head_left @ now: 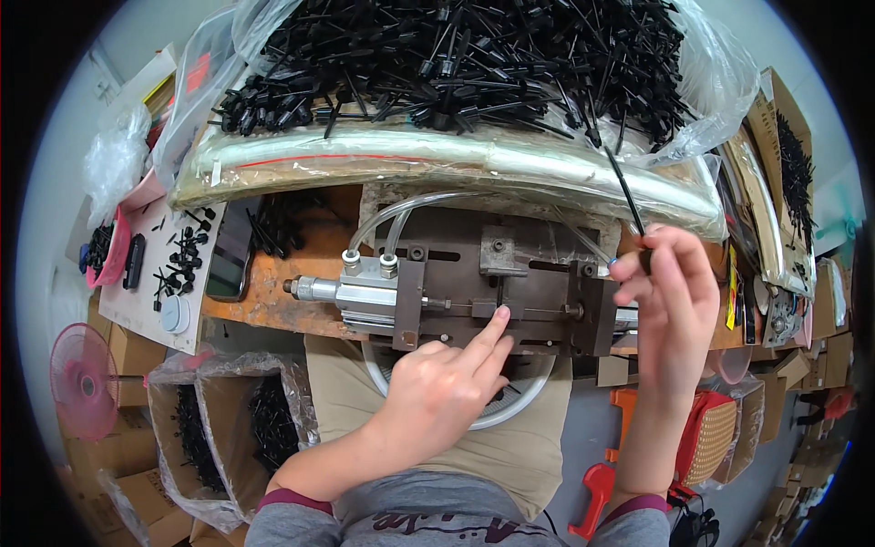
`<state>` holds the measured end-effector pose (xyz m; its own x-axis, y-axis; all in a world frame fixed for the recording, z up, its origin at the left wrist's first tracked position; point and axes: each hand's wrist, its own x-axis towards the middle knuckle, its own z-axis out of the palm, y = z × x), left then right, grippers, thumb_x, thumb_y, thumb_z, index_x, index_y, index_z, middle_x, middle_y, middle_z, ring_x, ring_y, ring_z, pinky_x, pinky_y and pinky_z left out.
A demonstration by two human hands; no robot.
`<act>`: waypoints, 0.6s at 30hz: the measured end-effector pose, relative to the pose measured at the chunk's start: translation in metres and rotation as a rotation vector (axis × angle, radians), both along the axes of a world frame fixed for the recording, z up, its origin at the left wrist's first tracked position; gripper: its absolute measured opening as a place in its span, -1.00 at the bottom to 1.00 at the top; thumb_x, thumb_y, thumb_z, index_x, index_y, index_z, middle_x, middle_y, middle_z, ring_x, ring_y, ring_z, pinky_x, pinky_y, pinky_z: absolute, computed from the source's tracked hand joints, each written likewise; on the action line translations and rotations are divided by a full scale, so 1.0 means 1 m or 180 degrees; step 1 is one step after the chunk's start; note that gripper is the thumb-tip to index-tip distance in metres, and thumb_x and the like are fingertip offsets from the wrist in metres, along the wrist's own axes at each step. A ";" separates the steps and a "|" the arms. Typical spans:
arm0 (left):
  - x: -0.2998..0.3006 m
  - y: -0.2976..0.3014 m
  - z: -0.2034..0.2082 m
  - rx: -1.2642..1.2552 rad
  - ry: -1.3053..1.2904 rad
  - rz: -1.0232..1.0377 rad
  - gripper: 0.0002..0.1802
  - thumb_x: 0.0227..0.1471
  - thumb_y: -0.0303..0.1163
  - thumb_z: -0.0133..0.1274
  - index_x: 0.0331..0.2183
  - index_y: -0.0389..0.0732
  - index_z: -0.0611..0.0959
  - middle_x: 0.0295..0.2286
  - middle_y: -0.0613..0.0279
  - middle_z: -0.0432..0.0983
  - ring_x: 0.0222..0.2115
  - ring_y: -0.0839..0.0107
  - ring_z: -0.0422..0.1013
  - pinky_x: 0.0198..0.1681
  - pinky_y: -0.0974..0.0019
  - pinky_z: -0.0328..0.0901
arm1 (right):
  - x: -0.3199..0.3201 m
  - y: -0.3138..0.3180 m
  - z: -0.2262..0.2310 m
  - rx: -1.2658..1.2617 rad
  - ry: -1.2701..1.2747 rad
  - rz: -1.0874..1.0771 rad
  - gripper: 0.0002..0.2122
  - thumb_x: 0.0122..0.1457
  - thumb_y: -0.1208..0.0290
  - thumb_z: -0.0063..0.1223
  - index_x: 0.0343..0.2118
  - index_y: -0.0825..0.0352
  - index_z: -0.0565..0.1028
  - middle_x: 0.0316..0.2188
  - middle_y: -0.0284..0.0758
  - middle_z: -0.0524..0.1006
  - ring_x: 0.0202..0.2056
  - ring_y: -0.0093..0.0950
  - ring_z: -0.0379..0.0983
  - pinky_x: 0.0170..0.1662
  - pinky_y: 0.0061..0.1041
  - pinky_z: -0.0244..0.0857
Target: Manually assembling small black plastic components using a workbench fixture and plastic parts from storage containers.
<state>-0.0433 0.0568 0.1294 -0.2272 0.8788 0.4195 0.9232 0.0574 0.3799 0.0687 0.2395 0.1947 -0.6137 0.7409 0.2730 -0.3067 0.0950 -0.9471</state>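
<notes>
1. A dark metal bench fixture (460, 239), driven by a silver air cylinder (369, 301) at its left end, sits in front of a seated person; clear air tubes (397, 204) arch from the cylinder over the fixture's far side.

2. The right hand (673, 284), raised at the fixture's right end, pinches a slender black rod-shaped part (622, 185) by its near end between thumb and fingers. The part slants up and away, its far end reaching a heap of similar black parts (456, 59) beyond the fixture.

3. The left hand (444, 390) is at the fixture's near side, index finger stretched out, its tip appearing to touch the small dark block (488, 308) at the fixture's middle. The other fingers curl under; whether they hold anything cannot be told.

4. The rod-shaped part looks light, stiff and smooth, probably plastic or coated metal. Its thin shaft might bend or roll between fingertips, so the thicker near end, where the right hand has it, seems the surest hold.
</notes>
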 end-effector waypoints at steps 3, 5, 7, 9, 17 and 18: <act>-0.015 -0.002 0.034 0.0207 -0.0051 0.0027 -0.56 -0.18 -0.29 0.33 -0.18 -0.20 0.68 -0.13 0.14 0.59 -0.52 0.43 0.51 -0.49 0.44 0.32 | 0.016 -0.026 -0.004 0.0277 -0.0198 0.0158 -0.68 0.13 0.71 0.03 -0.03 0.61 0.35 -0.08 -0.10 0.41 -0.14 -0.24 0.56 -0.20 -0.51 0.54; -0.027 0.002 0.055 0.0528 0.0114 0.0200 -0.55 -0.20 -0.31 0.36 -0.17 -0.19 0.69 -0.18 0.14 0.62 -0.39 0.38 0.57 -0.42 0.40 0.37 | 0.031 -0.034 -0.021 0.0811 -0.0412 0.0351 -0.64 0.06 0.76 0.12 -0.04 0.59 0.39 -0.11 -0.13 0.43 -0.17 -0.32 0.57 -0.22 -0.56 0.53; -0.048 0.021 0.071 0.1276 0.0452 0.0270 -0.69 -0.21 -0.45 0.34 -0.29 -0.22 0.71 -0.27 0.13 0.64 -0.37 0.28 0.56 -0.31 0.34 0.40 | 0.040 -0.045 -0.036 0.1192 -0.0884 0.0129 -0.69 -0.05 0.74 0.27 -0.18 0.52 0.52 -0.12 -0.15 0.44 -0.28 -0.45 0.57 -0.23 -0.64 0.49; -0.068 0.045 0.086 0.1615 0.0766 0.0438 -0.76 -0.19 -0.52 0.29 -0.35 -0.23 0.69 -0.34 0.20 0.61 -0.32 0.27 0.50 -0.26 0.30 0.37 | 0.039 -0.048 -0.039 0.2335 -0.1233 0.0264 -0.70 -0.07 0.71 0.30 -0.21 0.44 0.55 -0.13 -0.15 0.45 -0.30 -0.46 0.57 -0.25 -0.60 0.49; -0.129 0.114 0.096 0.1015 0.1914 0.0715 -0.96 -0.17 -0.49 0.13 -0.53 -0.21 0.60 -0.50 0.19 0.47 -0.36 0.17 0.43 -0.25 0.19 0.33 | 0.025 -0.069 -0.079 0.3412 -0.1620 0.0168 -0.78 -0.06 0.58 0.21 -0.29 0.39 0.53 0.03 -0.10 0.47 -0.36 -0.41 0.57 -0.29 -0.55 0.45; -0.133 0.119 0.093 0.0996 0.2021 0.0742 -0.98 -0.15 -0.50 0.11 -0.53 -0.22 0.59 -0.51 0.19 0.46 -0.40 0.16 0.44 -0.26 0.18 0.33 | 0.023 -0.070 -0.079 0.3541 -0.1691 0.0169 -0.79 -0.07 0.57 0.19 -0.30 0.39 0.53 0.03 -0.10 0.48 -0.39 -0.44 0.57 -0.31 -0.57 0.44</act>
<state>-0.1762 0.1758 0.2223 -0.0238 0.6555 0.7548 0.9477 0.2553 -0.1918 0.0913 0.1690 0.1155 -0.8632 0.2357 0.4464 0.0635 0.9280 -0.3672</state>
